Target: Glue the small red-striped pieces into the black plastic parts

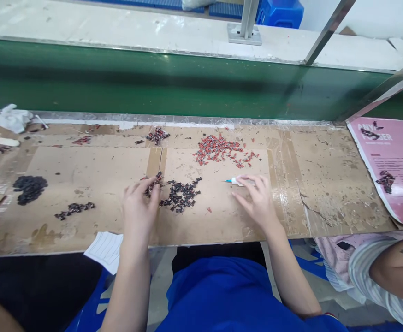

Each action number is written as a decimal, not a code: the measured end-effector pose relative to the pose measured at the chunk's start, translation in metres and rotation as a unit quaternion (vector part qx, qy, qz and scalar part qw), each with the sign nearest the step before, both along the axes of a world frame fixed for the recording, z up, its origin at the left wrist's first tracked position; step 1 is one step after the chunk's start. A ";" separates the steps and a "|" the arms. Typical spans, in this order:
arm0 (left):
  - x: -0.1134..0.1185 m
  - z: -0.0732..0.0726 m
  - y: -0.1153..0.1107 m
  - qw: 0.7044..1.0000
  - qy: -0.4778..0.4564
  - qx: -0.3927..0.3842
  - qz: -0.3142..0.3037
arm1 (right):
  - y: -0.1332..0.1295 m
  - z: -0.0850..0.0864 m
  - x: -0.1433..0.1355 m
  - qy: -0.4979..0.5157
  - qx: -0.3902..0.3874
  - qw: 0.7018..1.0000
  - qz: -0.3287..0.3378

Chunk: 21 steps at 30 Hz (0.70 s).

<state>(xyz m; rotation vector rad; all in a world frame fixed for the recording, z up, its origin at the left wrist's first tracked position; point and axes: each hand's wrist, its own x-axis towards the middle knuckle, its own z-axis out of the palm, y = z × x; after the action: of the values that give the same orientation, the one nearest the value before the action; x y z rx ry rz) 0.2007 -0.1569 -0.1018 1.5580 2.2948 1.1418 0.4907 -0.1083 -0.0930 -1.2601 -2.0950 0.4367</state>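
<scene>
My left hand (139, 203) is over a small heap of red-and-black parts (157, 177), its curled thumb and fingers apart around them. The fingertips seem to touch the heap; whether any piece is between them is hard to see. To its right lies a loose pile of small black parts (180, 194). My right hand (257, 196) has its fingers on a small white bottle (234, 180) with a blue needle tip pointing left. The thumb stands off below it, and the fingers hide the rest of the bottle. Beyond is a spread of small red pieces with metal ends (218, 148).
Cardboard (201, 228) covers the bench, with a green belt (153, 87) behind. Leftward lie black discs (30, 188), black parts (74, 210) and a crumpled white cloth (11, 119). A pink sheet (370, 161) lies right. Other people's arms (400, 267) show at both sides.
</scene>
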 end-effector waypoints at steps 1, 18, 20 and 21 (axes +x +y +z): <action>-0.006 -0.001 0.002 1.000 0.025 0.002 0.015 | 0.004 -0.002 0.006 -0.022 0.007 1.000 -0.014; 0.058 -0.002 0.053 0.954 0.154 -0.138 -0.218 | 0.011 -0.021 0.034 -0.049 -0.039 0.997 -0.034; 0.062 0.000 0.052 0.949 0.174 -0.138 -0.223 | 0.009 -0.021 0.033 -0.054 -0.044 0.997 -0.032; 0.064 0.001 0.051 0.948 0.177 -0.137 -0.225 | 0.008 -0.020 0.032 -0.057 -0.045 0.997 -0.035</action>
<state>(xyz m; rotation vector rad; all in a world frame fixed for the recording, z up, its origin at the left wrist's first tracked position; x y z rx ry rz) 0.2649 -0.1061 -0.1003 2.1456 1.9978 0.4396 0.5226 -0.1005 -0.1130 -1.4363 -2.1398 0.4411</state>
